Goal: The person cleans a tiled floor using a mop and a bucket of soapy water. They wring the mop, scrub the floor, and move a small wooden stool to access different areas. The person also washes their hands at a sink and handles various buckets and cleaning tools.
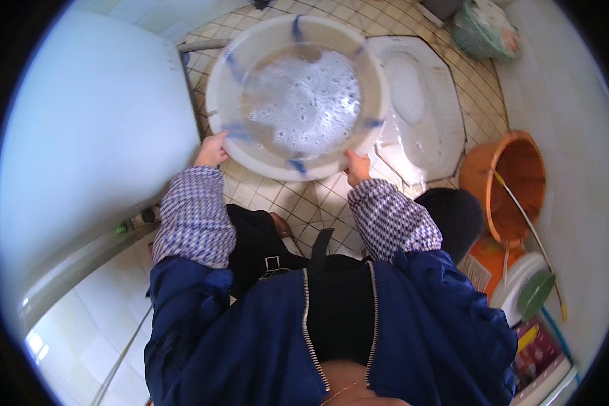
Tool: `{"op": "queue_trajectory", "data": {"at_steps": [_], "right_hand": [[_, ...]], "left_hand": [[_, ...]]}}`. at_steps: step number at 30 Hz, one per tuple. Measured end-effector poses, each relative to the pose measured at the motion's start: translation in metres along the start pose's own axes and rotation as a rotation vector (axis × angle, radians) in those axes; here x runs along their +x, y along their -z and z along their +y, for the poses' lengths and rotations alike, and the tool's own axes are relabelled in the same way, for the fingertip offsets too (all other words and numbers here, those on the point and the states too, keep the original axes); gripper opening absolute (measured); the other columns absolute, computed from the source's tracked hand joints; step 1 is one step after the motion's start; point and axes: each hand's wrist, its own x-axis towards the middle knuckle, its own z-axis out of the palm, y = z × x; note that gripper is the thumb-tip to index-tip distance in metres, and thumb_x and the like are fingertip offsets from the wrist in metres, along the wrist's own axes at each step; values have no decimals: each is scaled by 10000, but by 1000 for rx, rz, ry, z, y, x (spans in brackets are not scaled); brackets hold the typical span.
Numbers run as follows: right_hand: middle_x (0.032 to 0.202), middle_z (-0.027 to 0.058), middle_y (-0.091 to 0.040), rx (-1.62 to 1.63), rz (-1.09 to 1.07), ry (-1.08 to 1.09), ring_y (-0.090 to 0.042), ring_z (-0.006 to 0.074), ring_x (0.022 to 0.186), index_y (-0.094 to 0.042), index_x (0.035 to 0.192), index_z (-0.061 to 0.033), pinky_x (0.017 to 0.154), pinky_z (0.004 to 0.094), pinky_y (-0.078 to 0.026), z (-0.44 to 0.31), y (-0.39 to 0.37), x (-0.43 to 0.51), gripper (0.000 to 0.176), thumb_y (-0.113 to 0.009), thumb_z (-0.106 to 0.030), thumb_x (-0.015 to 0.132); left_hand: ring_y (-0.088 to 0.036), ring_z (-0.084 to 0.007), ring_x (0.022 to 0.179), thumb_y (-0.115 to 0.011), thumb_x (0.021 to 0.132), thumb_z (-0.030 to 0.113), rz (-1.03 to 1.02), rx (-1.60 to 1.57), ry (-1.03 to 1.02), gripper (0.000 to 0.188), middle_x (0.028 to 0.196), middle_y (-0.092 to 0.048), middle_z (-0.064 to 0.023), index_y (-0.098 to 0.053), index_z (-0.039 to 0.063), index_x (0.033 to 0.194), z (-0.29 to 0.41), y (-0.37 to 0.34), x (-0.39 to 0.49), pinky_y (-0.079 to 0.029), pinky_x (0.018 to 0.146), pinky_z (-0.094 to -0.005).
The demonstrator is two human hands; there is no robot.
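A large round pale plastic basin [223, 101] with blue marks on its wall lies before me. Foamy, sudsy water [309, 106] fills its bottom. My left hand [213, 150] grips the basin's rim at its near left side. At the near right, my right hand [357, 166] holds the same rim, thumb on top. The fingers beneath the rim are partly hidden. The basin's right edge overlaps a white ceramic squat toilet [436, 111] set in the tiled floor.
On the right stands an orange plastic bucket [472, 167] by the wall, with a thin stick across it. A green basket [472, 35] is at the back right. A large white appliance [106, 116] borders the left. A grey hose [205, 45] lies behind the basin.
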Motion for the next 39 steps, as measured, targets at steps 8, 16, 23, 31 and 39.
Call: {"op": "queue_trajectory", "data": {"at_steps": [8,16,23,31,39], "right_hand": [[915,131,-534,112,23,-154,-571,283,771,-437,1040,5,627,429,-512,-8,-23,4,400,-580,-45,670],[1005,210,-530,329,-79,-193,-573,360,877,-392,1118,57,708,491,-514,-24,-14,22,447,-538,-43,708],[1107,174,-491,391,-177,-244,-511,338,1016,-335,1176,33,866,474,-448,-27,-21,26,449,-457,-37,750],[1114,177,-498,451,-174,-329,-517,337,1005,-350,1166,36,877,464,-442,-34,-33,14,444,-470,-39,744],[1001,182,-526,505,-154,-299,-561,342,885,-402,1083,51,751,480,-499,-37,-48,17,384,-519,-33,727]], "left_hand": [[-598,-143,735,-612,807,220,-12,277,-622,255,868,-619,-58,-546,26,959,68,-23,-61,-485,592,-272],[-538,-109,640,-629,779,158,-86,233,-950,207,799,-615,-66,-598,-33,851,95,-90,-112,-416,580,-235],[-547,-110,711,-642,765,141,-12,227,-976,227,831,-617,-67,-605,-44,891,107,-106,-120,-423,652,-234],[-534,-100,715,-649,752,136,-50,221,-1038,214,830,-613,-53,-608,-30,881,122,-114,-126,-414,662,-231],[-547,-116,762,-628,758,101,-112,120,-1026,200,870,-611,-73,-590,-34,901,138,-117,-136,-417,709,-235]]}}
